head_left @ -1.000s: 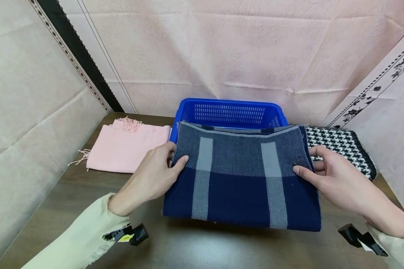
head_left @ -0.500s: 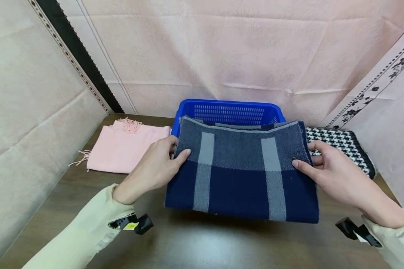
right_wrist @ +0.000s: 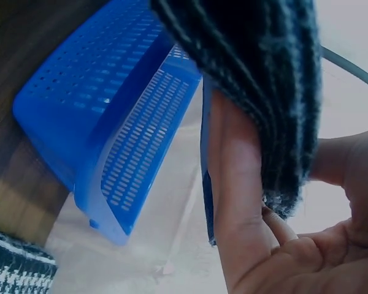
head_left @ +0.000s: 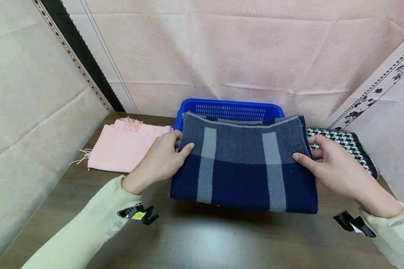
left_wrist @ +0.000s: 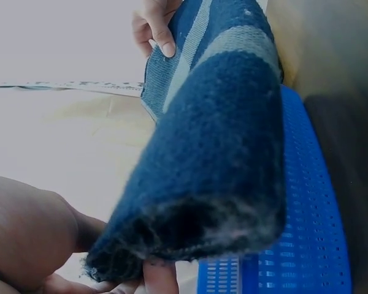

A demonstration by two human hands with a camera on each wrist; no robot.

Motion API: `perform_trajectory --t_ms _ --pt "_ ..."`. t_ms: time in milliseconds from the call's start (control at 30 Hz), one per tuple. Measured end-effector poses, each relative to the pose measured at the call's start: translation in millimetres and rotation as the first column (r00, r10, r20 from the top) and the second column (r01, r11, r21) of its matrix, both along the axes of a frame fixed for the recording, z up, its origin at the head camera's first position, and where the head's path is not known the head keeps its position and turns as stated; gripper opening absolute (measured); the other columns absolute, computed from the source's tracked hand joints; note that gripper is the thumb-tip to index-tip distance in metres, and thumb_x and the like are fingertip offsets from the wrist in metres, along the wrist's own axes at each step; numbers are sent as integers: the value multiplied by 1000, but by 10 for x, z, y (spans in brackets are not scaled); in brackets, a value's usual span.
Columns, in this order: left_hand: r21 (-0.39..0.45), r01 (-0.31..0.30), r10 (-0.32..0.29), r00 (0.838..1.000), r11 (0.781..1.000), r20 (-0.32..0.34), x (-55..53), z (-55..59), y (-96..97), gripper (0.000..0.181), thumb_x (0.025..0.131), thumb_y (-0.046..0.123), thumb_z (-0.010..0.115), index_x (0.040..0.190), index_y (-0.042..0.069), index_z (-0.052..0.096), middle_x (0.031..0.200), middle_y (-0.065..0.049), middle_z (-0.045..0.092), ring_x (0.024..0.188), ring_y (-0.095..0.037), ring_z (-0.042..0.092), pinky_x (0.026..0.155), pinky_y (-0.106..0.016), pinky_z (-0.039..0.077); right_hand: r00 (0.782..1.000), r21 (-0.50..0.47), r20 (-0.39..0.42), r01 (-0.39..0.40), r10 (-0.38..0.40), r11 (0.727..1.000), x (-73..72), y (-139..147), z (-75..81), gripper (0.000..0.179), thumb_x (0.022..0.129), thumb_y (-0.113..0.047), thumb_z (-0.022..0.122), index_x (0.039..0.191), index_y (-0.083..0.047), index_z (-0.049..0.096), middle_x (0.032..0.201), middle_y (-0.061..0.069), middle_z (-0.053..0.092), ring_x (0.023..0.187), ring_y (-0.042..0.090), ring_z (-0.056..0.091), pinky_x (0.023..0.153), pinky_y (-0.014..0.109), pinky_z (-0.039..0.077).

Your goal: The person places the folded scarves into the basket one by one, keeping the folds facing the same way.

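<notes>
A folded navy and grey checked scarf [head_left: 242, 164] is held up between both hands, in front of and partly above a blue plastic basket [head_left: 230, 106]. My left hand [head_left: 159, 157] pinches its left edge, thumb on the near face and fingers behind. At the right edge my right hand [head_left: 336, 170] pinches it the same way. The left wrist view shows the rolled fold of the scarf [left_wrist: 214, 147] end-on above the basket [left_wrist: 313, 202]. In the right wrist view the fingers [right_wrist: 236, 177] reach in along the scarf's layers, beside the basket [right_wrist: 104, 98]. The scarf hides most of the basket's front.
A folded pink scarf [head_left: 124, 145] with fringe lies left of the basket on the brown table [head_left: 202, 239]. To the right lies a black and white houndstooth cloth [head_left: 343, 145], partly behind my right hand. A pale cloth curtain [head_left: 242, 48] hangs behind.
Both hands have moved the scarf upward in the head view, farther over the basket, and its left edge has shifted slightly right. The grip of each hand stays the same.
</notes>
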State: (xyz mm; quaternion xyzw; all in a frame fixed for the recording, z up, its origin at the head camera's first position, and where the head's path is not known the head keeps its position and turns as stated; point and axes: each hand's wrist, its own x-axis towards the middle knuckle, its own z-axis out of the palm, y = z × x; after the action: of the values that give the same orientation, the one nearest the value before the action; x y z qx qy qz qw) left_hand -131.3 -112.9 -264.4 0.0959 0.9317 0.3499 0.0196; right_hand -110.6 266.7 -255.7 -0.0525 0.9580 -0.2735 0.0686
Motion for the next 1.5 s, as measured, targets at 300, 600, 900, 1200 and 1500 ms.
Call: perform_trajectory --t_ms 300,600,900,1200,1500 --pt "-7 -20 20 1000 1000 9 -81 -29 24 28 104 30 58 103 2 59 78 -7 49 73 -22 52 64 -31 41 1000 15 -21 -5 5 1000 -69 -24 7 65 104 -41 56 142 8 37 104 18 77 86 10 67 78 25 46" --pt "-21 -32 32 999 999 -1 -154 -25 37 34 104 31 57 115 -1 60 89 -11 56 85 -25 58 71 -34 46 1000 -5 9 6 -6 1000 -142 -18 25 73 104 -44 56 147 9 32 110 24 74 91 17 70 77 24 50" --pt "-28 -31 31 999 999 7 -189 -19 30 34 105 32 55 116 0 59 85 -10 57 82 -24 58 70 -33 45 1000 14 10 7 -7 1000 -177 -47 47 73 104 -43 55 147 10 32 105 18 75 86 18 64 74 24 47" --pt "-24 -36 36 999 999 2 -270 -4 63 38 105 33 54 122 -1 58 91 -11 57 86 -25 57 75 -34 46 997 51 -78 8 -4 999 -222 -75 65 61 104 -40 56 138 8 41 70 -1 57 65 12 50 66 24 38" --pt "-43 -35 36 999 998 20 -373 10 66 48 106 34 53 136 -3 54 120 -19 64 107 -28 61 96 -44 51 999 72 -49 19 -15 997 -306 -82 98 67 105 -43 53 143 10 37 86 9 69 86 26 56 84 41 42"
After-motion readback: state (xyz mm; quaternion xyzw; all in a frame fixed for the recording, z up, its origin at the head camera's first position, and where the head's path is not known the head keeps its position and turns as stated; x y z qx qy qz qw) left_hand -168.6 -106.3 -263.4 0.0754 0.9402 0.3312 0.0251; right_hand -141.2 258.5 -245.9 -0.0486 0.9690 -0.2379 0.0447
